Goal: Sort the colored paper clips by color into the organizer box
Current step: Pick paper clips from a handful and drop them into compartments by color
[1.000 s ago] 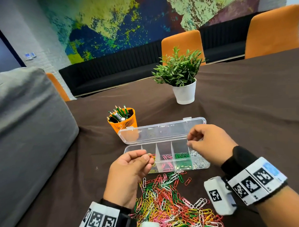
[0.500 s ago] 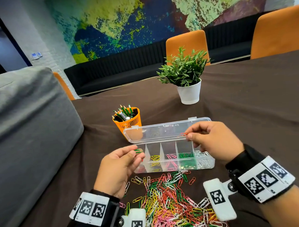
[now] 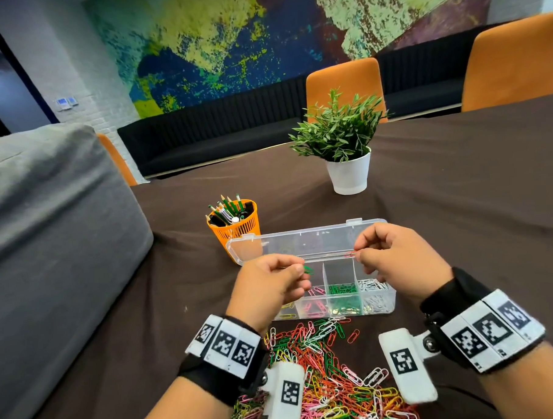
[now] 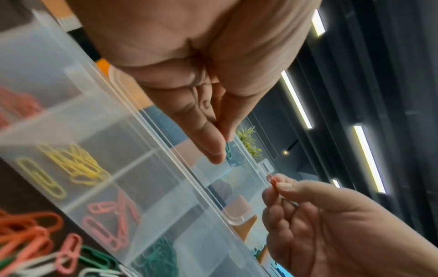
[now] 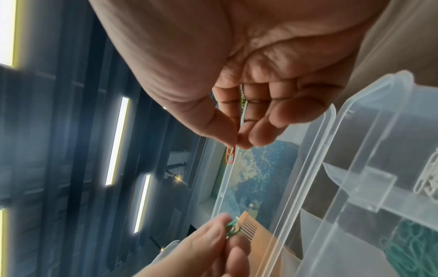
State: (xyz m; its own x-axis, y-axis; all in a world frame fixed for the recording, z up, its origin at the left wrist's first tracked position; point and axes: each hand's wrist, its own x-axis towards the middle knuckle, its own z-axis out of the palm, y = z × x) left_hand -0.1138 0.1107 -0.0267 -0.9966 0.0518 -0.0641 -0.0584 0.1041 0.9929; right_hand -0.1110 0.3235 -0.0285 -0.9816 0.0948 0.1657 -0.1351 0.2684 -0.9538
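Both hands have risen from the loose pile of mixed colored paper clips (image 3: 326, 368) to just above the clear plastic organizer box (image 3: 379, 303). The left hand (image 3: 269, 289) pinches a green paper clip (image 3: 308, 269) over the box's left half, one compartment short of the green stock. The right hand (image 3: 397, 258) pinches a red paper clip (image 3: 350, 254) near the box's open lid (image 3: 302, 243). Both clips appear ready for release. No red compartment is discernible.

Both hands hover raised, the left hand (image 3: 269, 285) and right hand (image 3: 397, 258) each pinching thumb against fingertips.
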